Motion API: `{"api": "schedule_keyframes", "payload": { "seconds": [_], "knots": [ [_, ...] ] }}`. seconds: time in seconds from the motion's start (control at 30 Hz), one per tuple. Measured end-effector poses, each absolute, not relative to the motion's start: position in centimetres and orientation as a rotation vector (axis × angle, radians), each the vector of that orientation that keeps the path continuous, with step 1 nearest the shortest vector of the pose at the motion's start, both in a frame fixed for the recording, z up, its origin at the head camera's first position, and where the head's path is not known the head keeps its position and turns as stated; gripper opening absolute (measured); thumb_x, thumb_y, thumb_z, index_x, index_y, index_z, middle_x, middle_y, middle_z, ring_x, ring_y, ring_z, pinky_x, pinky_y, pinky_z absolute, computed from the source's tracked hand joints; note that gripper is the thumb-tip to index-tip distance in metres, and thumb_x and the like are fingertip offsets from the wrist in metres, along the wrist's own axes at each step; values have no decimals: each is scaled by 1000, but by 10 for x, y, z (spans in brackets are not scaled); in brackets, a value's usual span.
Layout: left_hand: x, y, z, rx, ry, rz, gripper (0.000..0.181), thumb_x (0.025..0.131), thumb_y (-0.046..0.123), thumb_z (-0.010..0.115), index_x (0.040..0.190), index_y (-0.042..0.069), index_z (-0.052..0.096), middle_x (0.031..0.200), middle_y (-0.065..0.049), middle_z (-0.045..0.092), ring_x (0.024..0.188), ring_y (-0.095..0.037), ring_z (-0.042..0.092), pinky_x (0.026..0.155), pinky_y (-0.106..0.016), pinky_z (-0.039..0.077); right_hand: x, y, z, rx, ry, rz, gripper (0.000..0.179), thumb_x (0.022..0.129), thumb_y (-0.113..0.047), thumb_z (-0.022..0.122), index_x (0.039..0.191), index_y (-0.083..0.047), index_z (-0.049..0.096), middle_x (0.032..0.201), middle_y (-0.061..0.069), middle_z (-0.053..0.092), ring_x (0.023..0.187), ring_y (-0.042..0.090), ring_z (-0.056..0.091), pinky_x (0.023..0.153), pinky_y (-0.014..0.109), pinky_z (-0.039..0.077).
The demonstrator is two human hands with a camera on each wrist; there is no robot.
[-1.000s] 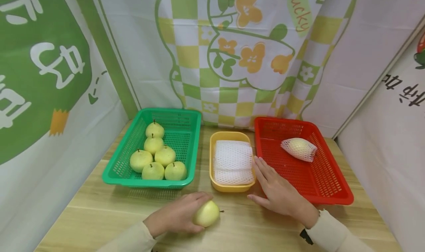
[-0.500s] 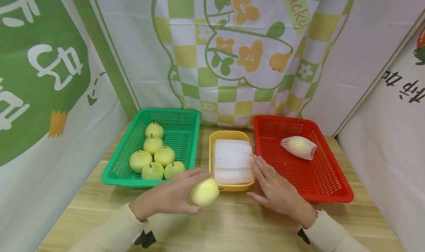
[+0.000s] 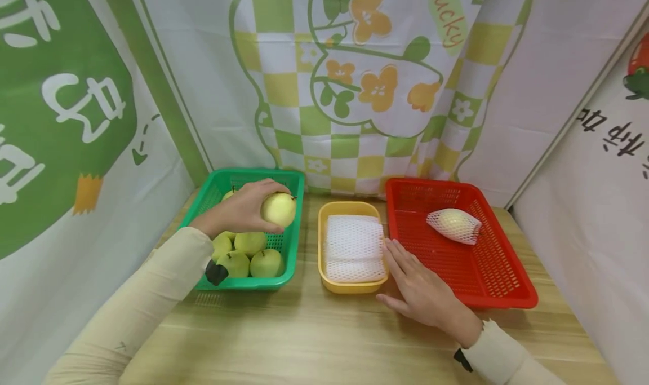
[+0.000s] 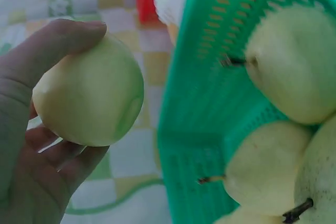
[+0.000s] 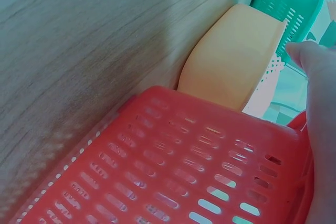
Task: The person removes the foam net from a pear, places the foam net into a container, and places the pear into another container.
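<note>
In the head view my left hand (image 3: 248, 206) grips a pale yellow-green pear (image 3: 279, 209) above the green basket (image 3: 299, 233). The left wrist view shows the thumb over the top of this pear (image 4: 92, 95) and the fingers beneath it. Several more pears (image 3: 267, 262) lie in the basket, some of them hidden by my hand and sleeve. My right hand (image 3: 421, 286) lies with straight fingers at the left edge of the red basket (image 3: 507, 295), its fingertips right at the rim of the yellow tub (image 3: 353, 288).
White foam net sleeves (image 3: 354, 244) lie stacked in the yellow tub, between the two baskets. One pear in a foam net (image 3: 454, 226) sits in the red basket. A patterned curtain (image 3: 365, 92) hangs behind the wooden table (image 3: 324, 340).
My left hand has lifted the pear from the table front and carried it up and leftward over the green basket. My right hand stays in place.
</note>
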State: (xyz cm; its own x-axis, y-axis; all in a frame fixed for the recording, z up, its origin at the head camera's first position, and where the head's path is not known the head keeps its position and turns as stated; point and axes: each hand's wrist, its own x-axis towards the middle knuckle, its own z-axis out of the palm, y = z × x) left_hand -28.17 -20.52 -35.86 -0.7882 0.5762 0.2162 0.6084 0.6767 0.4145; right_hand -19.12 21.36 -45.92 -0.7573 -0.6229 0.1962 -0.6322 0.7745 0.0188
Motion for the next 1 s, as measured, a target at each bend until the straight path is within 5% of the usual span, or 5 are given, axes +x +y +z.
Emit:
{"api": "schedule_keyframes", "payload": {
  "seconds": [0.23,0.5,0.8,1.0],
  "knots": [
    [-316,-213,-385,-829,-3032,-602,71,81,39,87,140,6,62,126,-12,72,103,-30,65,77,-39,57,-191,213,-464,1013,-2739,66,101,95,-56,71,164,3,28,173,21,29,160,39,32,122,49,42],
    [-332,-211,-403,-849,-3172,-532,69,83,27,82,141,0,57,138,-21,63,119,-39,58,84,-43,55,-191,213,-464,1005,-2717,61,100,94,-55,74,164,2,30,173,20,30,158,39,35,120,49,44],
    [-339,-200,-414,-800,-3233,-414,68,80,26,89,137,-1,63,140,-21,65,127,-43,58,94,-50,57,-192,214,-463,987,-2763,33,99,96,-59,68,165,0,29,174,19,27,160,37,32,122,48,42],
    [-342,-190,-419,-744,-3284,-398,60,78,24,93,124,-1,62,128,-20,67,115,-36,62,95,-50,57,-193,216,-463,976,-2755,13,98,96,-60,68,165,0,30,174,19,27,160,37,32,122,47,40]
  ]
}}
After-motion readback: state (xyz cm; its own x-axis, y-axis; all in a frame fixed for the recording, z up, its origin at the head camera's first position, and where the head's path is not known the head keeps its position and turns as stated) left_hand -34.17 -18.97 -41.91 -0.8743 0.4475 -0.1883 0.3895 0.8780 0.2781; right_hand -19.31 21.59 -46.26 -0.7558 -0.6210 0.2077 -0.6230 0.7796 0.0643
